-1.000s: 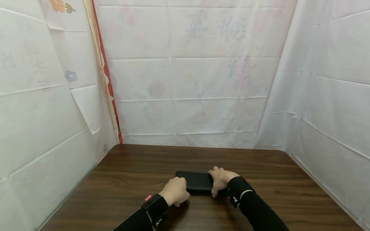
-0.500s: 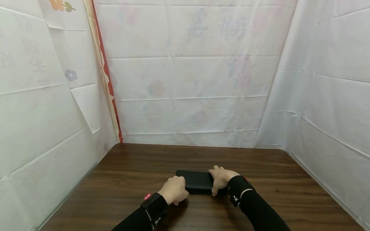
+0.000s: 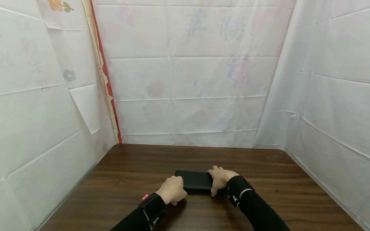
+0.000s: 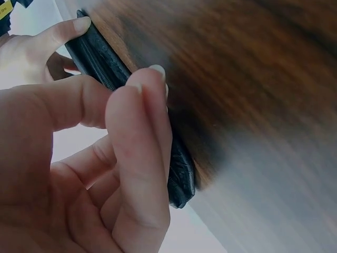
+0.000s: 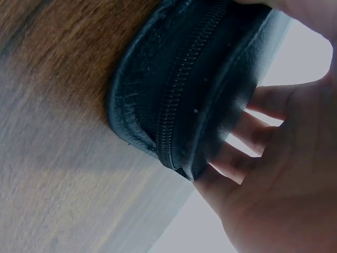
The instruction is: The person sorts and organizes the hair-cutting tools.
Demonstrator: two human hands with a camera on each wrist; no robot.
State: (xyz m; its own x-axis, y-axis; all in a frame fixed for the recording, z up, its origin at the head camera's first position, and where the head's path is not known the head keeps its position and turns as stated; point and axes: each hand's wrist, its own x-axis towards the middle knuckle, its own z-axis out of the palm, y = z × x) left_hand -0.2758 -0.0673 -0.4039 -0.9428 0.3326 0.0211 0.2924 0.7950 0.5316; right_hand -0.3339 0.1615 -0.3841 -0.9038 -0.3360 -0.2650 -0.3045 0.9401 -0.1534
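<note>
A: So, where are the hands?
B: Nearest, the left hand (image 3: 173,190) curls round the left end of a black zipped case (image 3: 197,182), fingertips pinching its edge.
A: And the other?
B: The right hand (image 3: 219,179) grips the right end, fingers over the top, thumb at the near edge.
A: The case itself?
B: Flat on the brown worktop (image 3: 144,166), between both hands. Beyond it, white sheets (image 3: 188,80) wall the space.

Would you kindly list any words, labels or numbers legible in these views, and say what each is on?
None can be read.
White sheets: faint mirrored characters, too pale.
Left wrist band: red tag with white marks, too small.
Right wrist band: white marks, too small.
Black zip case: no lettering visible.
</note>
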